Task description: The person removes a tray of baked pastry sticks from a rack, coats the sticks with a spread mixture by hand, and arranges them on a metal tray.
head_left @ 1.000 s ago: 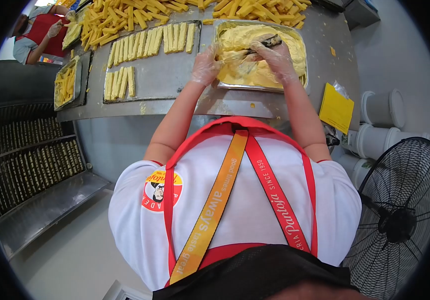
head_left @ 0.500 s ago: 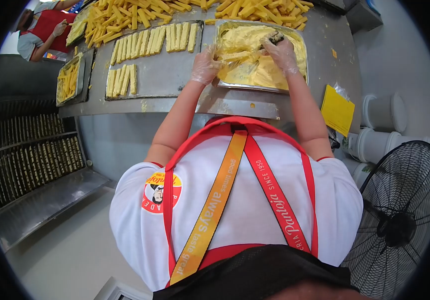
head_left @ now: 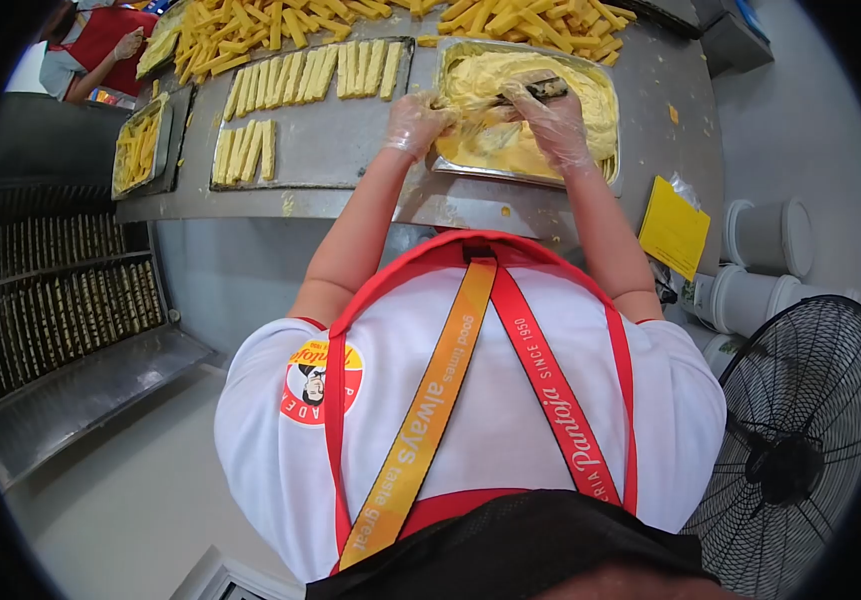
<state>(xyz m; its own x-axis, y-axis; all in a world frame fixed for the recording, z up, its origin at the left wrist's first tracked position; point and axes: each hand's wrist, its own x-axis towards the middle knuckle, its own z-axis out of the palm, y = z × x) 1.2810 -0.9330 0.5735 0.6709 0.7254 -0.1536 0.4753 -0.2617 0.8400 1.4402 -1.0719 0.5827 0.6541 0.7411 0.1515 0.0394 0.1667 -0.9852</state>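
1. While reaching both gloved hands forward in the head view, holds a dark tool [head_left: 548, 88] in the right hand [head_left: 556, 122], with fingers wrapped closely about the handle. Has the tool tilted over a metal pan [head_left: 510, 177] of pale yellow cream [head_left: 590, 100]; cannot make out its blurred lower end.
2. Has the left hand [head_left: 417, 124] at the left edge of the same pan, with fingertips drawn narrow beside the cream. Cannot tell whether pinching anything between them.
3. Has a flat tray [head_left: 320, 150] on the metal table [head_left: 660, 150] just left of the pan, near the left hand. Shows pale sticks [head_left: 285, 78] laid side by side along its far edge in two groups, plus a smaller group at its near left corner.
4. Beyond pan and tray, shows yellow sticks [head_left: 240, 35] heaped loosely on the table. Farther left, shows more of them in a smaller container [head_left: 162, 148].
5. At upper left, shows a co-worker's hand [head_left: 129, 43] raised before a red apron [head_left: 100, 40], well apart from the pan.
6. To the right, shows a yellow sheet [head_left: 674, 228] at the table's near edge, then pale buckets [head_left: 770, 238] and a black fan [head_left: 785, 470]. At lower left, shows a dark rack [head_left: 60, 325].
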